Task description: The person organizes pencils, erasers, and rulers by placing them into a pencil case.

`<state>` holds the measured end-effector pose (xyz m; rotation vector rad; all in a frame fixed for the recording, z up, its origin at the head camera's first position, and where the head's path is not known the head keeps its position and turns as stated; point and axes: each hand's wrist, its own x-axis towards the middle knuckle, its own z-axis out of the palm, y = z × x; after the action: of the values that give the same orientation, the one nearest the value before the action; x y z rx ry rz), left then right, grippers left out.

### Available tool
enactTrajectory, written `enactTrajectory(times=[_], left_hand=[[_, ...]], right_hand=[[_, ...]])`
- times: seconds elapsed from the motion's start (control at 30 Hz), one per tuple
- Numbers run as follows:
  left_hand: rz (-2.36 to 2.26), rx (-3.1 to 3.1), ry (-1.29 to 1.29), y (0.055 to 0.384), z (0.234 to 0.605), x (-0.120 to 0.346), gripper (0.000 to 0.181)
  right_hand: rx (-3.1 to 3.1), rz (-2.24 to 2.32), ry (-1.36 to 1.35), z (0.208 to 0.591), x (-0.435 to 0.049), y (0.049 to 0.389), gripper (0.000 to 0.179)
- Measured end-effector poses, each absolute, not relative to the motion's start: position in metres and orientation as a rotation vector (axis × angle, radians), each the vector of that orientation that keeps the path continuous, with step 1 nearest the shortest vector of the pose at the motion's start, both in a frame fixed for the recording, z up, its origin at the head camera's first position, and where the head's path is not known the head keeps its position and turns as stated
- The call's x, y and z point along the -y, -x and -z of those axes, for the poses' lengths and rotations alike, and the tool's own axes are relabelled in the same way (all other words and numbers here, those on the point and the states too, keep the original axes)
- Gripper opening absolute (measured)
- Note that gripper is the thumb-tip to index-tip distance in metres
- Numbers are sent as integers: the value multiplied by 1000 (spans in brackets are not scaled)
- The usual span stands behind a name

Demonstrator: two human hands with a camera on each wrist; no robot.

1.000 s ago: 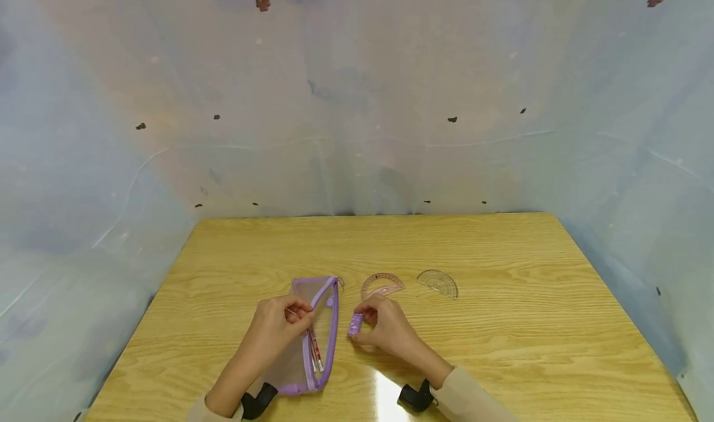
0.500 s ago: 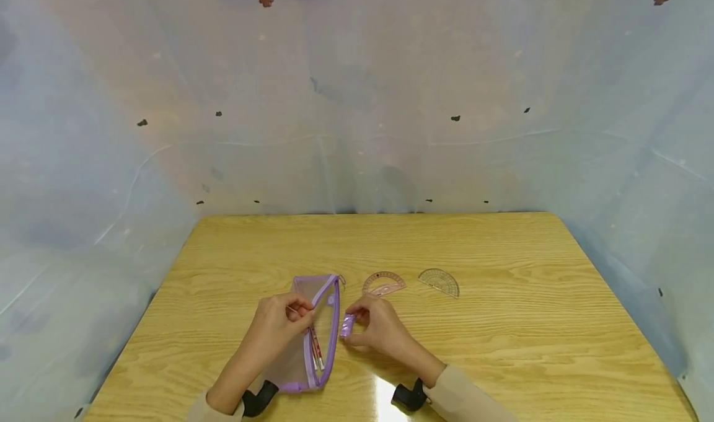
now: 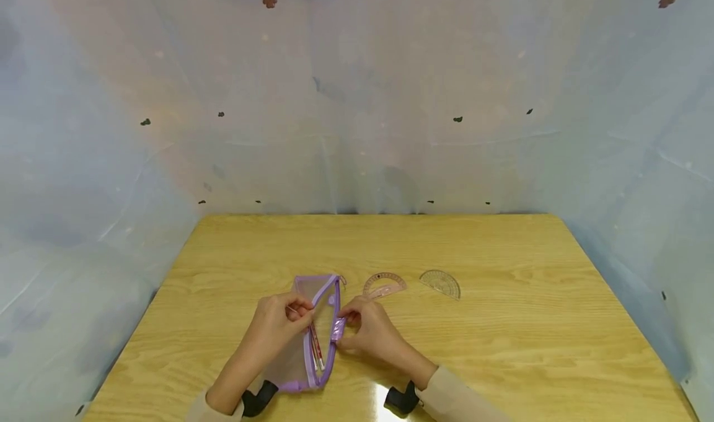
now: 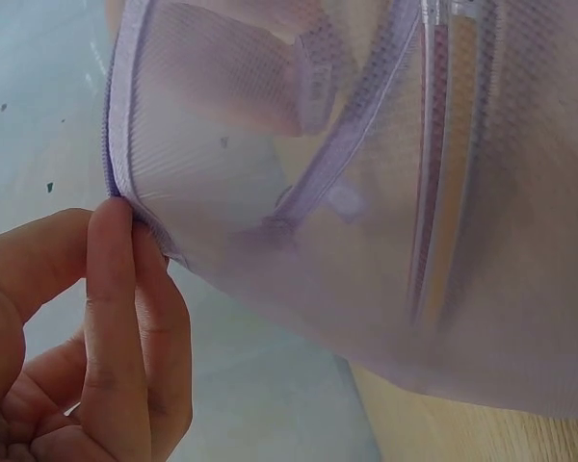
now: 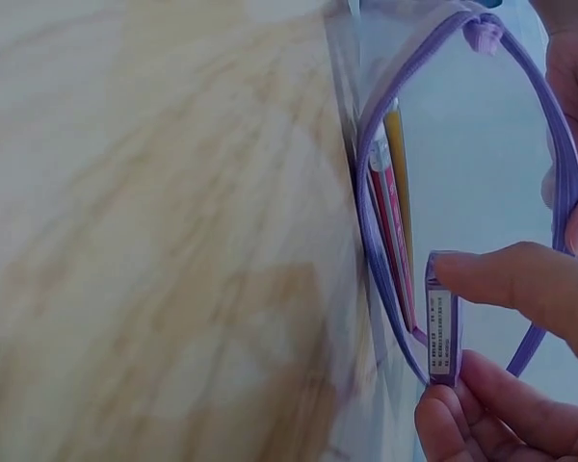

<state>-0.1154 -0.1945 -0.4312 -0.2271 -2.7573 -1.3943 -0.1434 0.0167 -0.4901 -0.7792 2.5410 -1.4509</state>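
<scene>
A purple mesh pencil pouch point(image 3: 287, 365) with a zip lies on the table, its mouth wide apart. My left hand point(image 3: 281, 320) pinches one edge of that mouth between thumb and fingers. Inside lie pencils, a red one point(image 5: 393, 217) and a yellow one point(image 5: 402, 173). My right hand point(image 3: 375, 330) grips a small shiny purple eraser point(image 3: 338, 329) by its two ends, thumb against fingers. In the right wrist view the eraser shows a white printed label and sits at the pouch's mouth. Whether it touches the zip edge I cannot tell.
Behind the right hand lies a pink protractor point(image 3: 387, 290), and a clear protractor point(image 3: 440, 284) is to its right. The wooden table point(image 3: 502, 347) ends at a pale patterned cloth point(image 3: 357, 100) behind and on both sides.
My right hand has carried the eraser left, from the table beside the pouch to the pouch's mouth. The left hand keeps its hold on the edge in the same place.
</scene>
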Motion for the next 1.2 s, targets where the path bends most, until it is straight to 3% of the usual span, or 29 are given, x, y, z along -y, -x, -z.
enactTrajectory(times=[1.2], left_hand=[[1368,2748,217,116,431,195,9]], right_hand=[[-2507,1439,798,493,3,145,40]])
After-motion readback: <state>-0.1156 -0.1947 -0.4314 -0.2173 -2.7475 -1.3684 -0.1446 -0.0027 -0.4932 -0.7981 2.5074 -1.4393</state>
